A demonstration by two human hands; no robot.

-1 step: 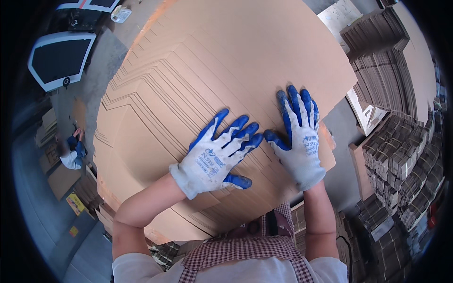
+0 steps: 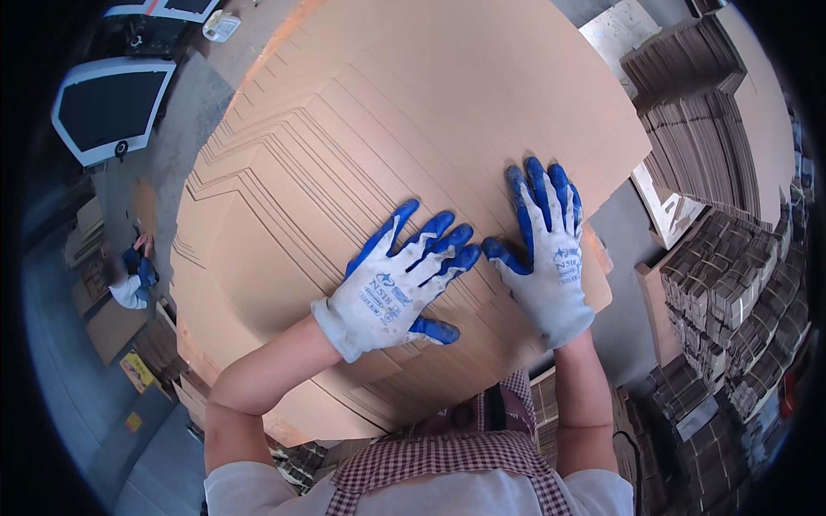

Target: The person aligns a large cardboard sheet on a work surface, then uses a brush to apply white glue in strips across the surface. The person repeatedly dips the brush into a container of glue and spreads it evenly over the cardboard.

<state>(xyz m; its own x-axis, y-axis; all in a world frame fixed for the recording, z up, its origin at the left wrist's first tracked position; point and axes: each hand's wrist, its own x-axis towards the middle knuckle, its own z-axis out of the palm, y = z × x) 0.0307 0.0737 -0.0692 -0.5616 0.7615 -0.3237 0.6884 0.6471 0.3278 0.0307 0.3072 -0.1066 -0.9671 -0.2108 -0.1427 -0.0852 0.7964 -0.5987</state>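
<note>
— Where is the cardboard [image 2: 465,95]?
— Fanned out beneath the left hand [image 2: 379,297] and right hand [image 2: 548,258]; both rest open on it, fingers spread.
— Anything unclear?
— Its far edge is cut off, the hands cover part of it, and the person [image 2: 131,288] at far left is blurred.

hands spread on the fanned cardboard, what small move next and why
Perhaps slide the left hand gently toward the right hand: both lie open on the cardboard sheets, whose edges are staggered, so a light push might bring them closer together.
</note>
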